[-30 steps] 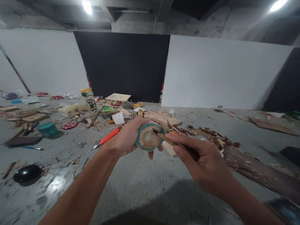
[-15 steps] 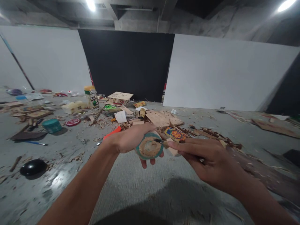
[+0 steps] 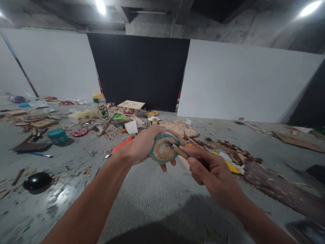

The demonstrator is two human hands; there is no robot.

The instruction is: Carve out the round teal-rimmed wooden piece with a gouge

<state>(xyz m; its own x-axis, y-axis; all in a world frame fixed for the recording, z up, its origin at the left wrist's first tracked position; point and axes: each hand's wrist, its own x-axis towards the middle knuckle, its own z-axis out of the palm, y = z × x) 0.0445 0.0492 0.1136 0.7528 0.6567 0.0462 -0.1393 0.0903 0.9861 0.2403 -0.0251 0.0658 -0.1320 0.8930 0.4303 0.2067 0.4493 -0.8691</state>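
While my left hand (image 3: 142, 145) cups a teal-rimmed disc (image 3: 163, 153), my right hand (image 3: 212, 169), at the disc's four o'clock, grips a wooden-handled tool (image 3: 181, 152).

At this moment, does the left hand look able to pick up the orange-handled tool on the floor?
Probably not: the left hand is occupied, holding the round, teal-rimmed, tan-centred piece, while the orange-handled tool appears beyond its wrist, partly hidden.
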